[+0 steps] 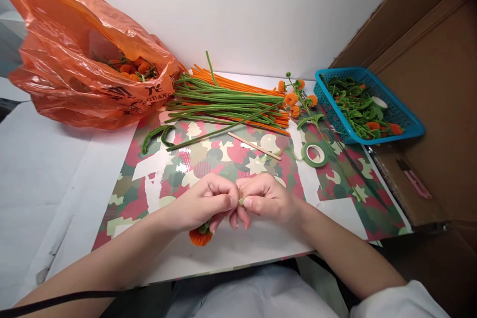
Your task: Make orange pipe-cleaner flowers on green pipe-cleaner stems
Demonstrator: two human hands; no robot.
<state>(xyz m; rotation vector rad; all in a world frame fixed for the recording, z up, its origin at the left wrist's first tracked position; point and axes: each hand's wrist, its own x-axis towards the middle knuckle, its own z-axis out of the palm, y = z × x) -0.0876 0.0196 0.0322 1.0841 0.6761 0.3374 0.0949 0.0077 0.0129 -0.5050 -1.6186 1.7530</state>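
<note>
- Orange flower [200, 237]: it hangs head-down just below the left hand [212, 201], above the near edge of the desk [238, 253]; its stem is hidden by the fingers.
- Left hand: fingers curled, thumb pressed to forefinger, seemingly gripping the flower's stem. A firm but gentle hold here should spare the petals.
- Right hand [270, 201]: pinching a small pale green strip [241, 201] between thumb and finger, its tips almost meeting the left hand's.
- Strip: it looks like tape from the roll [323, 158], though it is too small to be sure. Even, light tension would suit it; a jerk could tear it.
- Working with the fingertips this close seems wise, giving better control.
- Stick [254, 145] and green stems [223, 94] lie beyond, well apart from both hands.
</note>
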